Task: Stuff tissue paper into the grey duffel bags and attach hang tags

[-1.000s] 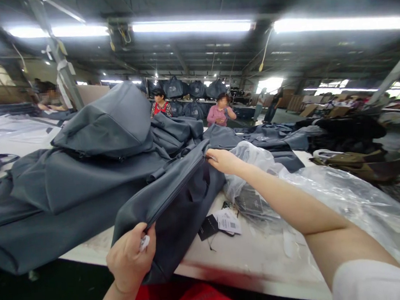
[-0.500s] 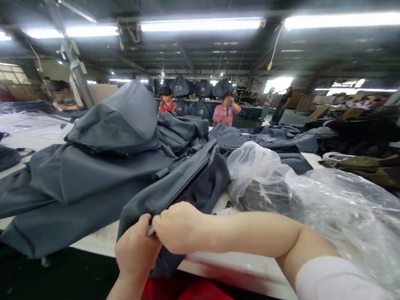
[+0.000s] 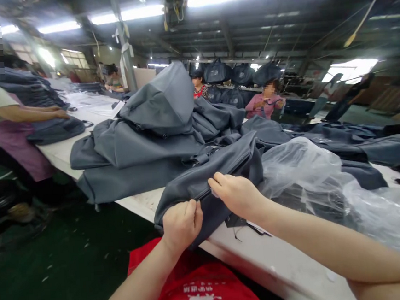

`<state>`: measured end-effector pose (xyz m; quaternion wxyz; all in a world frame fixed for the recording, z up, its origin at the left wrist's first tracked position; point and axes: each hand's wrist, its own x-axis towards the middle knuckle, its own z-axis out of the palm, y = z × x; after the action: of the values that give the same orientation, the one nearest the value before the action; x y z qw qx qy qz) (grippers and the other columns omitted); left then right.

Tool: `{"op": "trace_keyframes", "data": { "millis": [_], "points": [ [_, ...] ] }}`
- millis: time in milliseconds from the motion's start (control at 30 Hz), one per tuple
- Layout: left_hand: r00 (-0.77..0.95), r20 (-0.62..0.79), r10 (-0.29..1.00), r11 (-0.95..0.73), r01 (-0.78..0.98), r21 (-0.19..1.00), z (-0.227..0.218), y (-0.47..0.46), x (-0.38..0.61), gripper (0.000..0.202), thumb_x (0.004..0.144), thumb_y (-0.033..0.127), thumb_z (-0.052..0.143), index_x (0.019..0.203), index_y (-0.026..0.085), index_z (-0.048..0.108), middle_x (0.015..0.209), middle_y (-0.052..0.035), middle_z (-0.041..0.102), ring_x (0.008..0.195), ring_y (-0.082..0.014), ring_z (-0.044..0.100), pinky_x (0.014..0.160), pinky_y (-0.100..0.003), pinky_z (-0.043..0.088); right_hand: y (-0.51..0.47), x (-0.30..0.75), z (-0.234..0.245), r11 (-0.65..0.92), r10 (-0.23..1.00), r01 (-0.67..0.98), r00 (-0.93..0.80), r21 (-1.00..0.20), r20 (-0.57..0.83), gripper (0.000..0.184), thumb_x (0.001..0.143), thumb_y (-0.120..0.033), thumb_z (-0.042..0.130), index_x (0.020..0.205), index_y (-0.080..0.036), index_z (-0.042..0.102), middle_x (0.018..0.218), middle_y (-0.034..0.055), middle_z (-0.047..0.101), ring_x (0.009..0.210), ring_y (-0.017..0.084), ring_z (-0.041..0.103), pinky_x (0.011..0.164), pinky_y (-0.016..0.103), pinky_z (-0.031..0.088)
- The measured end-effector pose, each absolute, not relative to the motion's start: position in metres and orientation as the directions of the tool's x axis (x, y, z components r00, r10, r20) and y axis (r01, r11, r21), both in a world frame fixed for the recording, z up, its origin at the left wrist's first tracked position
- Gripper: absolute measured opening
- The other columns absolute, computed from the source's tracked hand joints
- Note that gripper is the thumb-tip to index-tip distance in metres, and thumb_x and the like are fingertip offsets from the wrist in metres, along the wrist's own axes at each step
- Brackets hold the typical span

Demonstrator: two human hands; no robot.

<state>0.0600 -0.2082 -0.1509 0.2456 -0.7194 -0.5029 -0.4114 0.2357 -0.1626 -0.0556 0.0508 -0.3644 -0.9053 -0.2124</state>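
A dark grey duffel bag (image 3: pixel 202 175) lies at the table's front edge, its zipper (image 3: pixel 237 165) running lengthwise along the top. My left hand (image 3: pixel 182 223) is closed on the bag's near end, beside the zipper line. Further along that line, my right hand (image 3: pixel 236 194) pinches at the zipper; a small pale bit shows under its fingers, and the pull itself is hidden. A black tag (image 3: pixel 235 221) with a cord lies on the table below my right wrist.
More grey bags (image 3: pixel 147 145) are heaped behind and to the left. Clear plastic wrapping (image 3: pixel 301 169) spreads on the right of the white table (image 3: pixel 257 261). A co-worker (image 3: pixel 7 119) handles a bag at far left. Another person in pink (image 3: pixel 261 106) sits beyond the pile.
My hands were together at the bag's near end; now the right has moved away along the zipper while the left stays at the end. The view has swung left, bringing a co-worker in.
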Motion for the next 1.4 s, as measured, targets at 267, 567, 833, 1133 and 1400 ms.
{"op": "trace_keyframes", "data": {
  "millis": [267, 567, 833, 1133, 1400],
  "points": [
    [-0.217, 0.489, 0.845, -0.172, 0.755, 0.633, -0.133, -0.226, 0.012, 0.029, 0.089, 0.040, 0.052, 0.068, 0.021, 0.061, 0.058, 0.0027, 0.061, 0.055, -0.0138, 0.057, 0.056, -0.025, 0.039, -0.148, 0.247, -0.055, 0.648, 0.572, 0.657, -0.754, 0.385, 0.324, 0.021, 0.094, -0.016, 0.044, 0.103, -0.016, 0.063, 0.088, 0.0052, 0.058, 0.073, 0.016, 0.052, 0.057, 0.030, 0.029],
    [-0.330, 0.020, 0.944, 0.212, 0.651, 0.729, -0.186, -0.250, -0.058, 0.042, 0.086, 0.059, 0.046, 0.075, 0.022, 0.064, 0.052, 0.0031, 0.059, 0.054, -0.0187, 0.060, 0.055, -0.027, 0.044, -0.130, 0.242, -0.063, 0.708, 0.524, 0.620, -0.782, 0.337, 0.338, 0.027, 0.096, -0.018, 0.041, 0.115, -0.016, 0.060, 0.093, 0.0077, 0.059, 0.077, 0.017, 0.053, 0.059, 0.029, 0.033],
    [-0.201, 0.480, 0.854, 0.014, 0.931, 0.366, -0.110, -0.196, -0.014, 0.071, 0.076, 0.060, 0.062, 0.133, 0.023, 0.045, 0.125, -0.0080, 0.063, 0.108, -0.0272, 0.062, 0.083, -0.033, 0.047, -0.131, 0.255, -0.070, 0.714, 0.433, 0.568, -0.818, 0.409, 0.379, 0.040, 0.100, -0.022, 0.033, 0.134, -0.013, 0.051, 0.116, 0.0104, 0.064, 0.079, 0.018, 0.055, 0.061, 0.032, 0.039],
    [-0.130, 0.641, 0.756, 0.034, 0.987, 0.159, -0.078, -0.136, 0.019, 0.046, 0.093, 0.053, 0.037, 0.067, 0.020, 0.057, 0.069, -0.0047, 0.065, 0.068, -0.0209, 0.060, 0.056, -0.029, 0.026, -0.136, 0.295, -0.081, 0.752, 0.444, 0.583, -0.793, 0.307, 0.417, 0.038, 0.099, -0.019, 0.030, 0.126, -0.017, 0.057, 0.130, 0.0123, 0.060, 0.082, 0.015, 0.059, 0.066, 0.030, 0.044],
    [-0.314, 0.577, 0.754, 0.183, 0.944, 0.275, -0.063, -0.099, 0.000, 0.047, 0.089, 0.057, 0.037, 0.067, 0.021, 0.059, 0.068, -0.0068, 0.063, 0.064, -0.0230, 0.056, 0.054, -0.029, 0.022, -0.161, 0.291, -0.051, 0.767, 0.565, 0.639, -0.715, -0.056, -0.412, 0.028, 0.088, -0.024, 0.053, 0.068, -0.016, 0.071, 0.063, 0.0041, 0.068, 0.054, 0.014, 0.058, 0.051, 0.025, 0.037]
  ]
}}
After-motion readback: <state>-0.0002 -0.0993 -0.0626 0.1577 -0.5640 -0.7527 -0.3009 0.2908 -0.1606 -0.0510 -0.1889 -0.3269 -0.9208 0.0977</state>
